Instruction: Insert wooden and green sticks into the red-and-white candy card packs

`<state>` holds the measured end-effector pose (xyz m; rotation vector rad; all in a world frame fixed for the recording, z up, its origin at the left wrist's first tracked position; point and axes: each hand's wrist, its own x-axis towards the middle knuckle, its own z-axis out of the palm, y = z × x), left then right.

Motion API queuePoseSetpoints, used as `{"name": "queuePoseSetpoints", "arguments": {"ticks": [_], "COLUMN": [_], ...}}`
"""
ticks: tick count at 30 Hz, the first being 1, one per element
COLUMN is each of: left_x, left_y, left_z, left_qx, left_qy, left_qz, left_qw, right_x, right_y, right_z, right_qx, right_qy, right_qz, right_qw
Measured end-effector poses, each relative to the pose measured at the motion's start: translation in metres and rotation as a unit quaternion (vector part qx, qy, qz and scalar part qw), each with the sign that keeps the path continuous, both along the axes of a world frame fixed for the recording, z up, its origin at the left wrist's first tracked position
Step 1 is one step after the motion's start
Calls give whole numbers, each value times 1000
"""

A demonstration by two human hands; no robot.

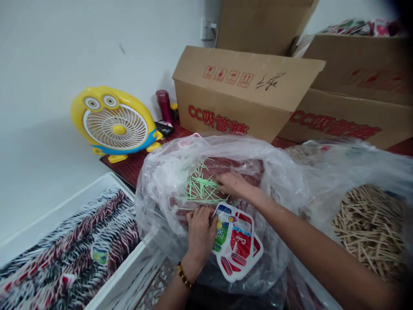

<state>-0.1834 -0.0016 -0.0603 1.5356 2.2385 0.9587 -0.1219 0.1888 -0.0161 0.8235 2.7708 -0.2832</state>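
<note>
Thin green sticks (202, 185) lie loosely crossed inside a large clear plastic bag (274, 163) that is spread open before me. My right hand (235, 185) reaches in from the right, its fingers pinched together at the right edge of the sticks. How many sticks it grips is hidden. My left hand (200, 228) is below them, thumb and fingers closed on the left edge of a few flat printed packets (238, 245). These are shaped like drink cans, red with "Cola" lettering and green, and they fan out over the bag's near side.
A white bin (112, 275) full of tightly packed packets stands at the left. Pale brown sticks (368, 232) fill another plastic bag at the right. Behind are cardboard boxes (238, 99), a yellow fan (112, 120) and a dark red flask (164, 105) on the table (121, 170).
</note>
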Motion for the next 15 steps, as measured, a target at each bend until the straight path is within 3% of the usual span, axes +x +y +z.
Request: {"name": "queuePoseSetpoints", "arguments": {"ticks": [6,15], "left_x": [0,0], "left_y": [0,0], "left_z": [0,-6], "left_qx": [-4,2], "left_qy": [5,11], "left_qz": [-3,5], "left_qw": [1000,1000], "right_x": [-28,-69], "right_y": [-21,-54], "right_z": [0,-1], "right_qx": [-41,-7], "right_qy": [17,28], "right_qz": [-57,-162], "right_qw": [997,986]}}
